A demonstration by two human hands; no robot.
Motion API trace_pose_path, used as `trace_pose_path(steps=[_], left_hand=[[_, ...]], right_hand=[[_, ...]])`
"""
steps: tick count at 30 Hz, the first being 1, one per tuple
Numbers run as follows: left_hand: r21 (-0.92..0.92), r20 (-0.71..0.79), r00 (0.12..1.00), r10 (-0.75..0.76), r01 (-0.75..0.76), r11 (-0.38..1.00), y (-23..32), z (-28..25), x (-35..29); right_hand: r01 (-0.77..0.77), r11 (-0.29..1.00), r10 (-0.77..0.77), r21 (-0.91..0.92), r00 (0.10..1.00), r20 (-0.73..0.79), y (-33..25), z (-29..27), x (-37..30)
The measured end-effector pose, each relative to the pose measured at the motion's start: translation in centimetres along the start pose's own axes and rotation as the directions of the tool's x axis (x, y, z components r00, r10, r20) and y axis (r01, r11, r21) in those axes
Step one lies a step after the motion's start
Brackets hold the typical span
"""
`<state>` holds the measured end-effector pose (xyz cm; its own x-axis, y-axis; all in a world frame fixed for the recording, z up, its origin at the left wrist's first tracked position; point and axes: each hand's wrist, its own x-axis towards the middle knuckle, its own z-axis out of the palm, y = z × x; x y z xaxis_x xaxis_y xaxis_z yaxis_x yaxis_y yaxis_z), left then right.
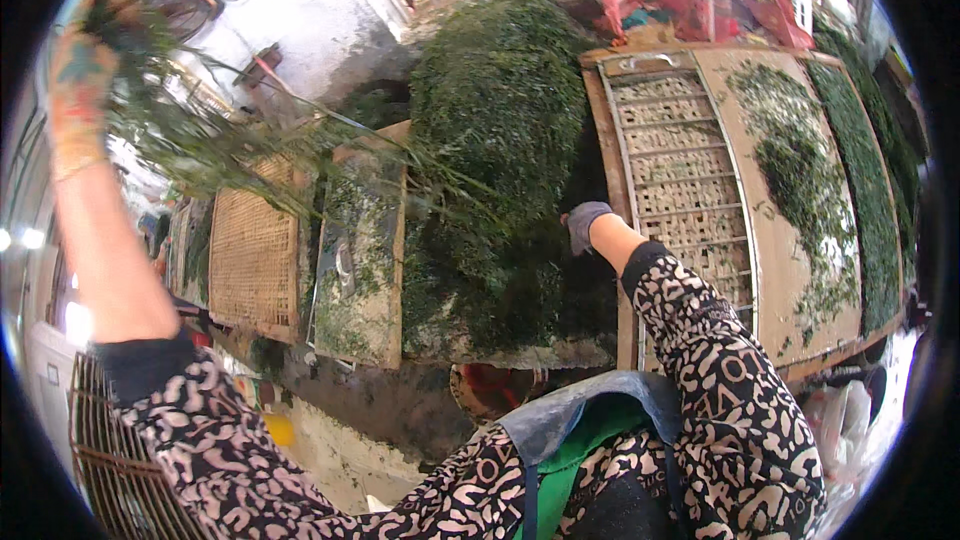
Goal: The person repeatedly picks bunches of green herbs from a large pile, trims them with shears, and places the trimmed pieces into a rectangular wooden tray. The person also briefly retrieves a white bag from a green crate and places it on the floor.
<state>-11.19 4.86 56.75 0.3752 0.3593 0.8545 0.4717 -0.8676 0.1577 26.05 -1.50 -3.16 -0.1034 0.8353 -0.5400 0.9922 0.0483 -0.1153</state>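
Note:
My left hand, in a patterned glove, is raised at the far left. Its blurred fingers are closed round a bunch of long green leafy stems, which sweep rightward in a smear of motion. A tall heap of green leaves fills the middle of the worktop. Beside the heap's lower right edge is my right hand, in a grey glove with an uncovered fingertip. Its fingers look curled, and whatever they may hold is hidden. Loose stems trail across the front of the heap.
To the right lie a metal-framed woven rack and a brown board scattered with leaves. At left are a woven mesh panel and a leaf-strewn board. Red and yellow bags sit at the back; a slatted rack stands lower left.

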Motion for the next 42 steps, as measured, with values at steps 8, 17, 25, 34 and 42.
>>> trace_pose_path(steps=[8, 17, 25, 34, 42], left_hand=[[-0.734, 0.581, 0.735, -0.349, 0.659, 0.166, 4.5, 16.1, -18.4], [-0.751, 0.659, 0.653, -0.373, 0.545, -0.372, -1.0, 20.0, -29.3], [-0.804, 0.579, 0.550, -0.602, 0.507, -0.310, -0.2, 23.0, -38.3], [-0.778, 0.629, 0.318, -0.710, 0.261, -0.572, 2.4, 31.8, -42.1], [-0.849, 0.524, 0.588, -0.615, 0.306, -0.431, -1.2, 23.9, -33.6]], right_hand=[[0.891, 0.327, -0.178, 0.313, 0.384, -0.906, -8.9, -16.4, -9.4], [0.610, 0.367, -0.304, 0.702, 0.792, -0.529, -4.7, -8.5, -5.4], [0.348, 0.020, 0.347, 0.937, 0.877, -0.333, -3.2, -4.1, -3.2], [0.433, 0.782, -0.218, 0.448, 0.864, -0.455, -11.5, -6.1, -9.7], [0.466, 0.229, -0.278, 0.855, 0.873, -0.401, -10.1, 3.2, -5.6]])
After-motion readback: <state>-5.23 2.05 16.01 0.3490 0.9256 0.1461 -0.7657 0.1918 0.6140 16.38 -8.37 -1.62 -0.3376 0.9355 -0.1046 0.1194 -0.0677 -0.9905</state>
